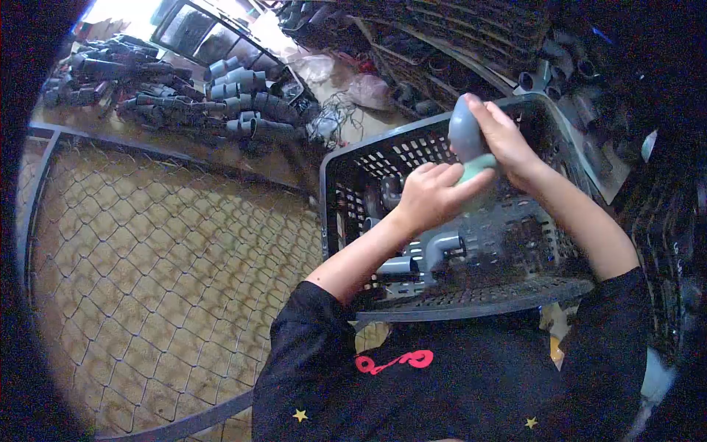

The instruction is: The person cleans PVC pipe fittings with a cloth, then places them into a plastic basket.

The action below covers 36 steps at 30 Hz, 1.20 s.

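Observation:
My right hand (509, 144) is closed around a smooth grey pipe fitting (465, 131), which it holds up over the crate. Just below, my left hand (436, 193) grips a pale green piece (477, 171) against the fitting's lower end; it is blurred and I cannot make out whether it is cloth or sponge. Beneath both hands stands a black slotted plastic crate (471, 315). Inside it lie a grey pipe elbow (444, 247), a short grey pipe piece (398, 266) and darker fittings near the left wall.
A framed chain-link mesh panel (169, 295) lies left of the crate. Grey pipe fittings (239, 88) are piled beyond it. Plastic bags (368, 91) sit on the floor behind the crate, and more fittings (582, 110) and dark stacked crates (471, 37) stand at the back right.

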{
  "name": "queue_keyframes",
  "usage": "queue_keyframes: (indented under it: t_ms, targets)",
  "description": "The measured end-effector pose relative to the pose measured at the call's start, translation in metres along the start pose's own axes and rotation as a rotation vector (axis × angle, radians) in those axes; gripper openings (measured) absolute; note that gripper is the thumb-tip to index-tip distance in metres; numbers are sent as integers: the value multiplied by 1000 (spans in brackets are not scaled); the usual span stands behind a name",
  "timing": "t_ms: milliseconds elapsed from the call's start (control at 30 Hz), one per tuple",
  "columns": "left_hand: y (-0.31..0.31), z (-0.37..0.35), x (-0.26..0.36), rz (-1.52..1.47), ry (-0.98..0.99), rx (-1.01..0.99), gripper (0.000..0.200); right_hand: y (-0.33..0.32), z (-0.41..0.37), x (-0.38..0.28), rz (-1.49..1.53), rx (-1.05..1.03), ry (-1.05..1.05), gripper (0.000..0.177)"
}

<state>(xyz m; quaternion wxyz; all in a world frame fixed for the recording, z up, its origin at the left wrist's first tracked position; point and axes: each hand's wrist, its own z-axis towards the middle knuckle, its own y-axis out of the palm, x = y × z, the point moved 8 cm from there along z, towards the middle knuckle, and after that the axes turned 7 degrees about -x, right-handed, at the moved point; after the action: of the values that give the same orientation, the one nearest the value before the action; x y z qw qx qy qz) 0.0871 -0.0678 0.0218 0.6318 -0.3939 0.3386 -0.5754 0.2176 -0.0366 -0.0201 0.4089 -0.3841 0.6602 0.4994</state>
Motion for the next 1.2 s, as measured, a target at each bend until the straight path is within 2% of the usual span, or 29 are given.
queue_keyframes:
  t_ms: [33,67,133,167,267,300,400,433,500,533,567,600,667,700,800,833,867,933,1000,1067,1133,1200]
  targets:
    - [-6,0,-6,-36,-46,49,51,-1,4,0,-224,-2,-102,52]
    - [-15,2,-10,-29,-49,116,49,-2,2,9,-282,-49,-32,55]
    - [-18,0,-23,-93,-183,109,50,3,-5,10,-299,-74,-7,56]
    - [-14,-3,-28,-129,-212,106,51,1,-5,13,-288,-38,56,41]
    - [-1,-7,-27,-276,-163,129,50,-15,4,18,-203,112,4,42]
    - [6,-7,-22,-244,-137,18,48,-13,3,18,-40,123,38,42]
    - [16,-5,-8,-136,1,-163,48,-9,2,21,-59,115,106,42]
    - [10,-4,-9,-138,-6,-112,49,-1,-5,23,-18,43,205,41]
    - [-4,1,-12,-148,-14,-15,49,2,-8,20,-23,-8,252,40]
    - [-16,4,-15,-216,-40,159,50,5,-10,22,-23,-34,279,40]
    - [-12,2,-19,-262,-70,156,50,11,-10,22,102,-47,266,37]
    - [-8,-3,-23,-305,-105,157,50,18,-7,17,174,-138,233,42]
    - [5,-8,-16,-304,-42,89,50,10,-10,12,67,-64,298,51]
    - [5,-4,-9,-275,-40,-9,50,6,-7,15,12,-78,341,58]
    - [-2,4,0,-241,-37,-43,51,10,-6,16,17,-54,273,62]
    - [-4,3,-6,-275,-54,16,51,12,-7,25,1,-118,314,64]
    - [-6,2,-12,-309,-72,75,51,13,-6,26,-36,-131,257,62]
    - [-2,-4,-26,-431,-169,65,50,19,-10,32,108,-191,363,59]
    - [3,-7,-27,-465,-145,108,51,11,-5,23,67,-117,280,57]
    - [7,-7,-15,-491,-95,32,50,9,-6,10,84,-80,251,53]
    - [6,-4,-2,-368,-66,-14,53,8,-10,-2,-25,-38,205,54]
    - [-4,-2,0,-326,-93,-12,52,10,-12,5,-45,-68,253,55]
